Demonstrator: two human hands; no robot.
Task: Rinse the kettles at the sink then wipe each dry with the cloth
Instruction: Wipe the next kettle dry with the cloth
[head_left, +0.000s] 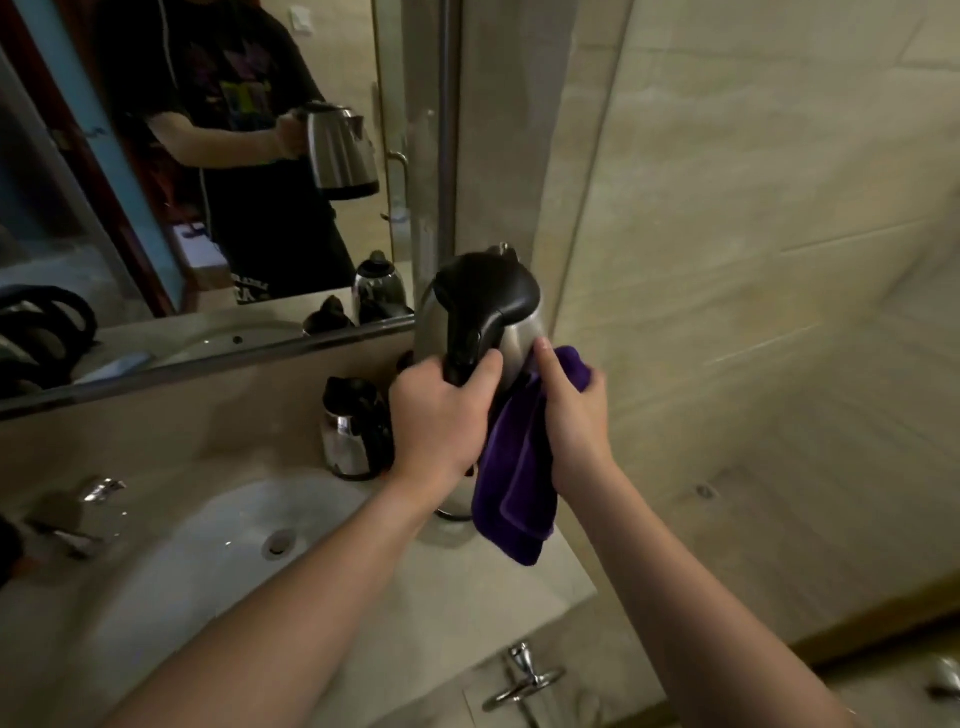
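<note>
Your left hand (441, 410) grips the handle of the kettle (480, 317), held upright above the counter (467, 587), handle toward you, spout away. Your right hand (571, 410) presses the cloth (514, 483) against its side.

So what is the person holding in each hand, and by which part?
The left hand grips the steel kettle by its black handle. The right hand holds the purple cloth bunched near its top, pressed against the kettle's side.

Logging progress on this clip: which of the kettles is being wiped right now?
The raised kettle, gripped by its black handle in the left hand while the right hand presses the purple cloth to it. The other kettle stands untouched behind the sink.
</note>
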